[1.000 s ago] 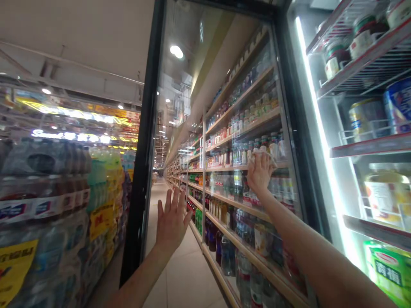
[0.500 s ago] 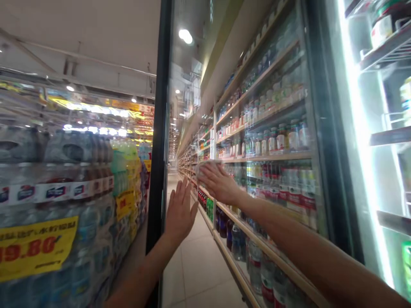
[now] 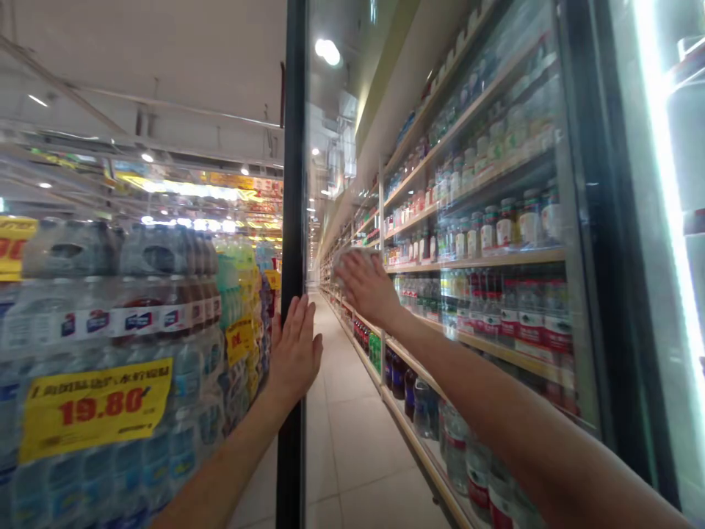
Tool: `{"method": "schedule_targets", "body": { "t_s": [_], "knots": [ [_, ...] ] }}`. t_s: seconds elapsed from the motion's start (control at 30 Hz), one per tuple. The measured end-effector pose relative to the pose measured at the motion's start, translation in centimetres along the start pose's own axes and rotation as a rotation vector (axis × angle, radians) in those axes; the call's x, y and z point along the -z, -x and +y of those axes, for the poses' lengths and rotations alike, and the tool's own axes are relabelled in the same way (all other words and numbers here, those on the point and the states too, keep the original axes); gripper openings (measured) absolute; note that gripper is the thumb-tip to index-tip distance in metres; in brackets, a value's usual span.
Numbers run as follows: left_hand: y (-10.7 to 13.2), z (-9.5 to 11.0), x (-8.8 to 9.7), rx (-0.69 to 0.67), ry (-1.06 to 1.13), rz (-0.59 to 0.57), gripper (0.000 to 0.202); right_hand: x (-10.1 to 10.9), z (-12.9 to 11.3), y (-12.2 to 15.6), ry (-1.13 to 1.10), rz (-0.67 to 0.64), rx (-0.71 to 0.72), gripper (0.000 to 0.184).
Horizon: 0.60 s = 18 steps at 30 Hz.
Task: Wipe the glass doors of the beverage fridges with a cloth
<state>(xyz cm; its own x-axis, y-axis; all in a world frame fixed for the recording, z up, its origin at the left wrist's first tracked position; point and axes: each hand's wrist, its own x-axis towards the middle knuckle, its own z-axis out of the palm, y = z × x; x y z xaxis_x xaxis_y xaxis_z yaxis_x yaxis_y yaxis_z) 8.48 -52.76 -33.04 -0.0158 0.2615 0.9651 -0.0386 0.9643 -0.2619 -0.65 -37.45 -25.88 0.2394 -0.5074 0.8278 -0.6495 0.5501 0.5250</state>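
Observation:
An open glass door (image 3: 341, 198) with a black frame (image 3: 294, 184) stands before me. My right hand (image 3: 369, 290) presses a pale, greyish cloth (image 3: 342, 258) flat against the glass; most of the cloth is hidden under the fingers. Lower and to the left, my left hand (image 3: 297, 345) rests at the frame's edge, fingers stretched upward and thumb apart, with nothing in it.
Shelves of bottled drinks (image 3: 496, 228) show in the glass. On the left stand stacked bottle packs (image 3: 137, 316) with a yellow price sign (image 3: 99, 408). A bright cooler light strip (image 3: 661, 147) runs down the right, beside the door's other dark edge. Pale floor tiles (image 3: 358, 441) lie below.
My right hand and the cloth have moved up a little on the glass. My left hand has shifted from the glass onto the black frame. The view has turned slightly left.

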Motion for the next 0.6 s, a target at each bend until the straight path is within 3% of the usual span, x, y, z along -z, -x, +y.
{"method": "schedule_targets", "body": {
  "t_s": [0.07,0.17,0.27,0.4,0.5,0.57,0.6],
  "knots": [
    [-0.4,0.6,0.1,0.001,0.098,-0.006,0.06,-0.2,-0.1,-0.8,-0.02,0.052,-0.152,0.045],
    [-0.6,2.8,-0.8,-0.031,0.295,-0.061,0.061,-0.8,-1.0,0.6,-0.109,0.036,-0.075,0.046],
    [-1.0,5.6,-2.9,-0.052,0.382,-0.096,0.063,-0.2,-0.9,4.5,-0.225,0.096,-0.044,0.052],
    [-4.9,7.8,-5.5,-0.003,0.256,-0.067,0.055,3.3,3.4,10.2,-0.149,0.19,-0.035,0.051],
    [-8.9,7.9,-6.3,-0.073,0.165,-0.073,0.045,5.4,7.5,13.8,0.121,0.187,-0.216,0.05],
    [-9.5,7.9,-6.7,-0.1,0.138,-0.086,0.041,5.8,9.2,15.7,0.221,0.123,-0.305,0.049],
    [-8.7,8.0,-6.7,-0.128,0.131,-0.097,0.041,5.8,9.6,16.5,0.237,0.087,-0.316,0.047]
  ]
}}
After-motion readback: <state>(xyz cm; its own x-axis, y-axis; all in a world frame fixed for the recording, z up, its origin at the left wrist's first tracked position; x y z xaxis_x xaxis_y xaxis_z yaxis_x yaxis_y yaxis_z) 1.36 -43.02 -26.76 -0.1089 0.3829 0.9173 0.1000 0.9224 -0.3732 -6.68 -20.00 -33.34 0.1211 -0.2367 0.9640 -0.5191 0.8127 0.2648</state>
